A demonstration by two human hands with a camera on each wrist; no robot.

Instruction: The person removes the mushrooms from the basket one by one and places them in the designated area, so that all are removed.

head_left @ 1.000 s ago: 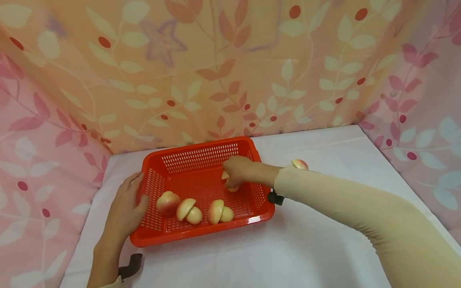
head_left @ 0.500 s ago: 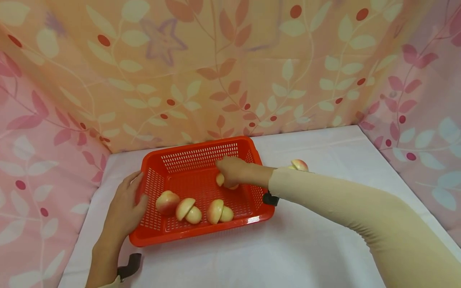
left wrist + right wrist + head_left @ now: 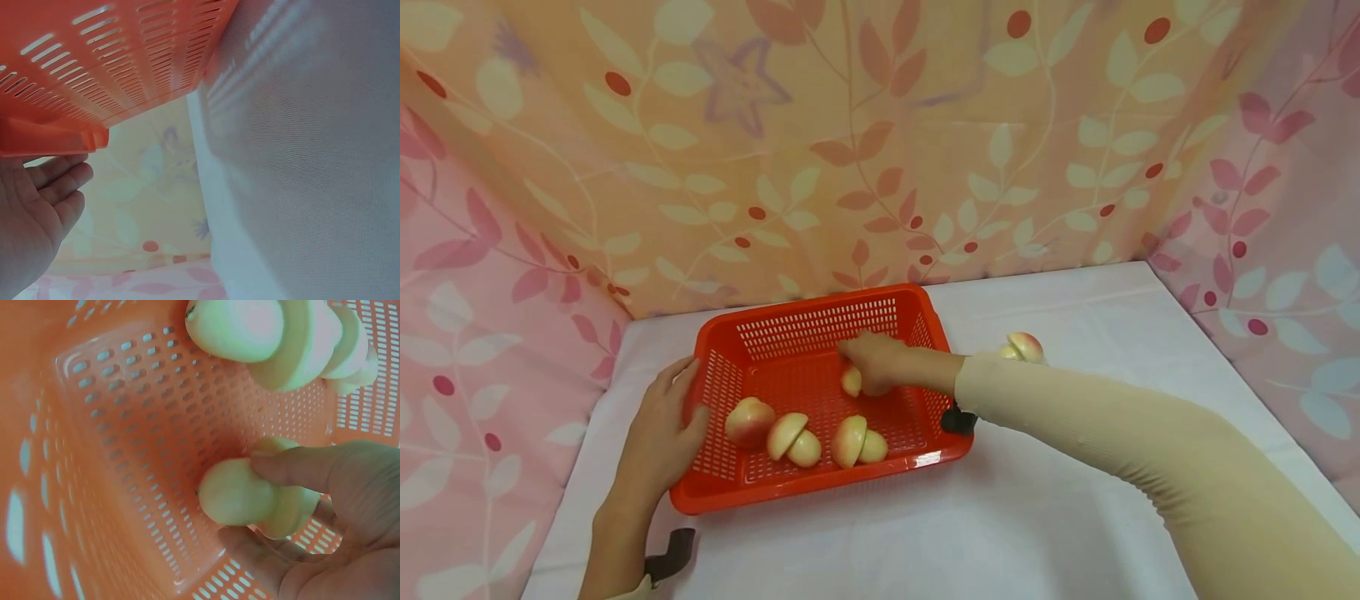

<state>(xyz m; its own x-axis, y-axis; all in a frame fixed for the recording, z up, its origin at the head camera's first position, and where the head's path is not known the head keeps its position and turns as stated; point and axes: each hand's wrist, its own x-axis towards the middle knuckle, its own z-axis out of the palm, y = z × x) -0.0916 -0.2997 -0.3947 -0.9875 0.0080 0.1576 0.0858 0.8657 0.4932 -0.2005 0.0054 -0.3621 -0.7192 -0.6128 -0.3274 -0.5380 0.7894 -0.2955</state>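
Inside the red plastic basket [image 3: 822, 485], my right hand [image 3: 880, 360] pinches a toy mushroom [image 3: 851, 382] between thumb and fingers. It is cream-coloured, with a round stem and a wider cap. In the right wrist view this mushroom [image 3: 240, 494] lies low, close to the slotted basket floor, its cap partly hidden by the thumb. More toy mushrooms with reddish caps lie along the near side: one at the left [image 3: 750, 422], one in the middle [image 3: 793, 440], one at the right [image 3: 858, 442]. My left hand [image 3: 658, 433] rests at the basket's left rim, fingers loosely extended outside it.
Another toy mushroom [image 3: 1022, 347] lies on the white tablecloth [image 3: 1075, 308], right of the basket and partly behind my right sleeve. Patterned cloth walls [image 3: 880, 167] stand at the back and sides. Black wrist mounts [image 3: 672, 557] are on both arms.
My right hand has shifted left inside the basket, with the mushroom in its fingers. More of the mushroom on the table shows past the sleeve. The left hand and basket have stayed put.
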